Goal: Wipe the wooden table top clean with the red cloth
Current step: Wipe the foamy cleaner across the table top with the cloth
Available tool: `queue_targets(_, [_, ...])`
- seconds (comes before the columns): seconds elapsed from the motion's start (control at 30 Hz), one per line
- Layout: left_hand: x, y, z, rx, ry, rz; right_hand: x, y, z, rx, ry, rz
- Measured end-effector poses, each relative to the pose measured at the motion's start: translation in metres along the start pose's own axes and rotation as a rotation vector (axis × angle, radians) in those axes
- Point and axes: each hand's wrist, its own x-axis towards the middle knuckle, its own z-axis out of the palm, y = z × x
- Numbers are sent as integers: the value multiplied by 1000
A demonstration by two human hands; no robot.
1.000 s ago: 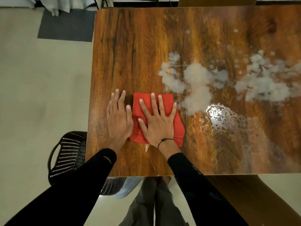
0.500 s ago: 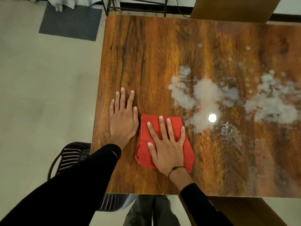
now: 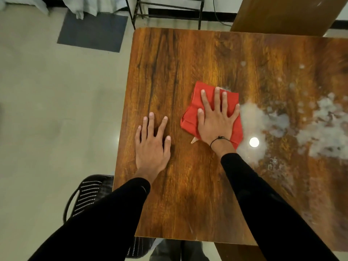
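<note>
A folded red cloth [image 3: 192,113] lies on the wooden table top [image 3: 169,72], near its middle. My right hand [image 3: 216,117] presses flat on the cloth with fingers spread. The cloth's right edge touches a patch of white foam [image 3: 258,119] that spreads to the right across the table. My left hand [image 3: 151,146] rests flat on bare wood to the left of the cloth, fingers apart, holding nothing.
A black mesh chair [image 3: 88,194] stands at the table's near left corner. A dark floor mat [image 3: 92,30] lies on the pale floor at the far left. A black metal frame [image 3: 165,10] and a wooden panel [image 3: 282,14] stand behind the table.
My right hand has pushed the red cloth away from me and to the right, up to the edge of the foam. My left hand stays flat on the wood.
</note>
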Motion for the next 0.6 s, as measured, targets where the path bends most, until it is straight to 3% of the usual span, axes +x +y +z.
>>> queue_targets(0.27, [-1, 2, 4, 5, 30, -3, -50, 1, 1, 11, 20, 221])
queue_targets(0.43, [-4, 9, 1, -19, 26, 30, -102, -7, 11, -13, -7, 17])
queue_targets(0.6, [22, 49, 1, -212, 42, 21, -65, -3, 5, -42, -51, -163])
